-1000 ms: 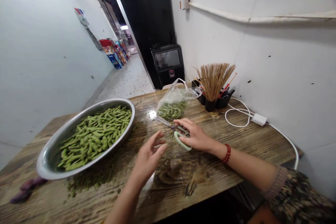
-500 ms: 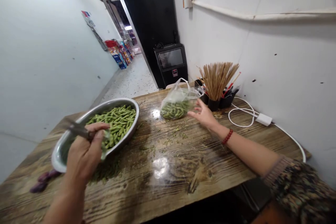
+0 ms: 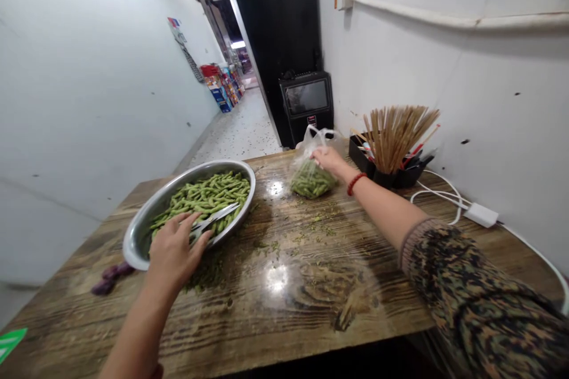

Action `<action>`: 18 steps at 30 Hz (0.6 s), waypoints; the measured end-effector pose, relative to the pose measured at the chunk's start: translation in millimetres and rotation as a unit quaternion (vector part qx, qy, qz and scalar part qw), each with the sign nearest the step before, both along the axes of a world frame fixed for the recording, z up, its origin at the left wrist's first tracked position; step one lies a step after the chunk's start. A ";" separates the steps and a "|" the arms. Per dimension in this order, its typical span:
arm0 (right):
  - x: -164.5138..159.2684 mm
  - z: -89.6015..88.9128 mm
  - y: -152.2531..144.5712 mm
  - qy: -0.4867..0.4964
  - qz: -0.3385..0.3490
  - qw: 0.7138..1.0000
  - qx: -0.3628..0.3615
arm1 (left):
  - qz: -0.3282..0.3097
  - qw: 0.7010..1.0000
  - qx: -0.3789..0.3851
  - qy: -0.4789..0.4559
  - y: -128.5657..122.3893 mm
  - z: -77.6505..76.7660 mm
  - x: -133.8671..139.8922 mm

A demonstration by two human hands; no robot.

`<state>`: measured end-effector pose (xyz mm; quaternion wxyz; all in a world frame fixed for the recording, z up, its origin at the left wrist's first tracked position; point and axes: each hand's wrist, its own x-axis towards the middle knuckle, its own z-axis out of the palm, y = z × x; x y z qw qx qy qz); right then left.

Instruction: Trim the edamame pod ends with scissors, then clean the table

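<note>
A pair of scissors (image 3: 213,220) is held in the left hand (image 3: 175,251), left of the frame's centre, with the fingers closed loosely round the handles and the metal blades laid over the near rim of a wide metal bowl (image 3: 142,226). The blades point toward the upper right, across a heap of green bean pods (image 3: 207,196) that fills the bowl. The bowl stands on the left half of a wooden bench (image 3: 288,296).

Toward the upper middle of the frame, a clear plastic bag (image 3: 311,174) with more green pods in it sits on the far part of the bench. The right hand (image 3: 328,160) is seen at the top of this bag, with the fingers curled on the gathered plastic near its mouth; whether the plastic is truly pinched cannot be told. A red bead bracelet (image 3: 355,183) is worn on that wrist, and a dark patterned sleeve (image 3: 471,290) covers the forearm at the lower right.

Small green scraps (image 3: 311,228) are scattered over the bench between bowl and bag. Just right of the bag, a black holder of wooden sticks (image 3: 398,136) stands against the wall, with a white cable and charger (image 3: 478,213) beside it. Something dark purple (image 3: 111,278) lies just beside the bowl at the left. A dark cabinet (image 3: 309,103) stands on the floor beyond the bench.
</note>
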<state>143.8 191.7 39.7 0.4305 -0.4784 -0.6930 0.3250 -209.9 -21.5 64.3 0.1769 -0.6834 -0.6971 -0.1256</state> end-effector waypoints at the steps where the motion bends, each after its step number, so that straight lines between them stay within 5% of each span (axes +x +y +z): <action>1: -4.8 9.9 2.7 0.040 -0.010 0.999 -0.001 | -0.001 1.000 0.004 -0.010 -7.7 -0.9 -1.0; 9: -63.6 99.1 10.9 0.275 0.050 0.959 0.045 | 0.020 0.996 0.039 -0.076 -24.1 -24.2 -0.1; 14: -74.3 109.0 -14.0 0.292 0.111 0.949 0.039 | 0.017 0.991 0.069 -0.117 -29.3 -16.9 16.3; 18: -78.7 100.6 -76.6 0.186 0.225 0.955 0.056 | -0.056 0.969 0.107 -0.217 -32.0 1.6 69.4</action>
